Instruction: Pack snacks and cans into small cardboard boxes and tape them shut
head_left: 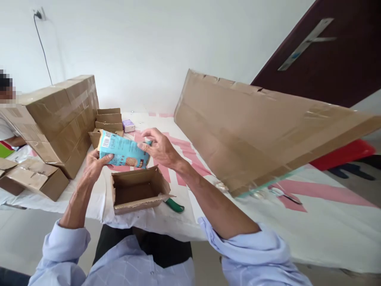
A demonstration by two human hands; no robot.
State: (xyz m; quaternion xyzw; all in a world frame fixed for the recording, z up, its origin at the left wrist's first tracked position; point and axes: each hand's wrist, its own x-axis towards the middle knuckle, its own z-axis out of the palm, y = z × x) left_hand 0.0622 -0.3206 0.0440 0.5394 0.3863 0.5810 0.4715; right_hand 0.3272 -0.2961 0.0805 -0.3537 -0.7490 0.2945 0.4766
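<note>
A light-blue printed packet [123,150] is held up over an open cardboard box [139,206]. My left hand [97,161] grips the packet's left end, thumb across its front. At the packet's right end, my right hand [157,149] has thumb and fingers closed on its upper corner. A small pale bit shows between those fingers; whether it is part of the packet cannot be made out. The box below has its top open and its dark inside shows nothing in it. Against the box's right side lies a green-handled tool [174,205], partly hidden.
Stacked taped cartons [59,115] stand at the left, with smaller boxes [38,176] before them. Behind the packet are open cartons [108,119] and a purple-and-white box [128,126]. A large cardboard sheet [253,127] leans at the right. Another person's arm [14,140] shows far left.
</note>
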